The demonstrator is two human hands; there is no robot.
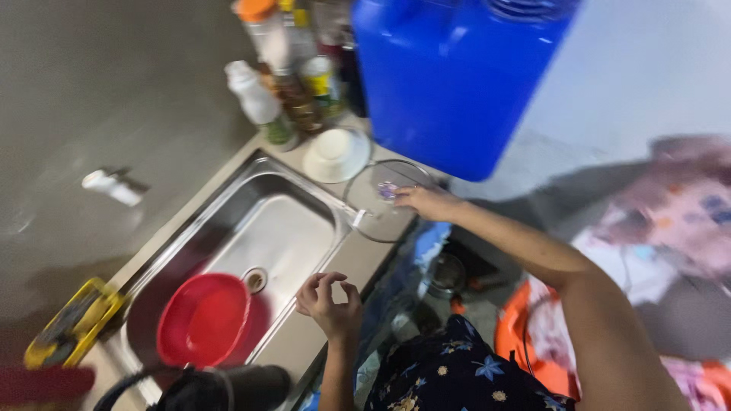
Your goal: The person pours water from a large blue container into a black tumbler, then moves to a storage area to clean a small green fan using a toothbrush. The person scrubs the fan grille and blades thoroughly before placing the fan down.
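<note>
Clear glass made up the pot lid (383, 204), which lay flat on the steel table (358, 262) just right of the sink (263, 228), at the foot of the big blue water jug (449, 80). The right hand (426, 202) rested on the lid's far right part, fingers bent over the small knob near its middle; whether the grip was actually closed on the knob or only touching it could not be told, as the picture was blurred there. The left hand (329, 298) hovered over the near edge of the table, fingers curled loosely inward and holding nothing.

The lid looked stiff, moderately heavy for its size, and breakable; near a sink it was probably wet and slick along the rim. The knob seemed the surest place to take it, pinched between thumb and fingers, since the smooth glass face offered little purchase and the thin rim could slide.

A white bowl (336, 154) sat upturned just beyond the lid, with a cluster of bottles (283, 72) farther back. A red plastic basin (204, 318) stood in the near left of the sink, beside the drain (255, 278).
</note>
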